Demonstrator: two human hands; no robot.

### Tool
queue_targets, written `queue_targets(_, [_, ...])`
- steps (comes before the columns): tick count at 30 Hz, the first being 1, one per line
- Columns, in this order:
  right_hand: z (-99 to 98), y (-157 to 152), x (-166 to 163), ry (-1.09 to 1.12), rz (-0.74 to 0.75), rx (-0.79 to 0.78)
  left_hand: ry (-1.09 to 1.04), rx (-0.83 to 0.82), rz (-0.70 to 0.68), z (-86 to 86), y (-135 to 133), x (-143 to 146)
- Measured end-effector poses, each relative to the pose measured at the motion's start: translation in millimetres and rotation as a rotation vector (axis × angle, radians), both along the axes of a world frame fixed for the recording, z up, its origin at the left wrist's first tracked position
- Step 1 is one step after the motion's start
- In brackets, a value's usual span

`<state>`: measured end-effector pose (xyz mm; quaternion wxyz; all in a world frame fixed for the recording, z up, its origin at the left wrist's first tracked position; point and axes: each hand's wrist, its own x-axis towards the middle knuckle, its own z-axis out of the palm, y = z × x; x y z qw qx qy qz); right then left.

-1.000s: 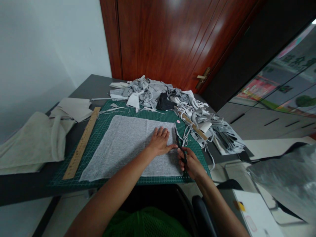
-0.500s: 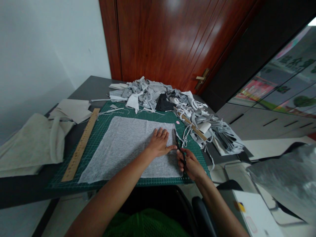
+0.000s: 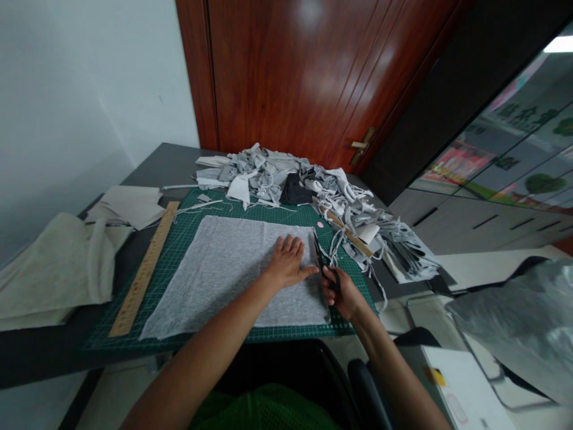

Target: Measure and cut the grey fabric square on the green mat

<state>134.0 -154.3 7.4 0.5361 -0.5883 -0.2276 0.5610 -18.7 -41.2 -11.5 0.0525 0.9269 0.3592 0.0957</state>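
A grey piece of fabric (image 3: 224,263) lies flat on the green cutting mat (image 3: 351,269). My left hand (image 3: 287,263) presses down on the fabric near its right side, fingers spread and holding nothing. In my right hand (image 3: 341,292) is a pair of black scissors (image 3: 319,251), with the fingers wrapped round the handles. The blades point away from me along the fabric's right edge, close to my left thumb. How far apart the blades stand is too small to tell.
A wooden ruler (image 3: 145,269) lies along the mat's left side. Heaped fabric scraps (image 3: 268,170) line the back and right, with a brown strip (image 3: 349,233) among them. Folded cream cloth (image 3: 58,269) rests at the left. A wooden door (image 3: 286,77) stands behind the table.
The scissors and my right hand have shifted slightly away from me along the fabric's right edge. My left hand stays on the fabric. The whole view has tilted a little.
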Motion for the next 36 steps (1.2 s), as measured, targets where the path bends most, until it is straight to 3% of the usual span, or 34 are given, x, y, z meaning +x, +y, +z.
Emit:
queue_targets(7, [1.8,11.0,-2.9,-0.021,0.003,0.025,-0.011,-0.023,0.001,0.8,-0.2,0.2])
queue_targets(36, [-1.4,7.7,-5.3,-0.049,-0.02,0.075,-0.021,-0.014,-0.011,-6.6,3.5,0.8])
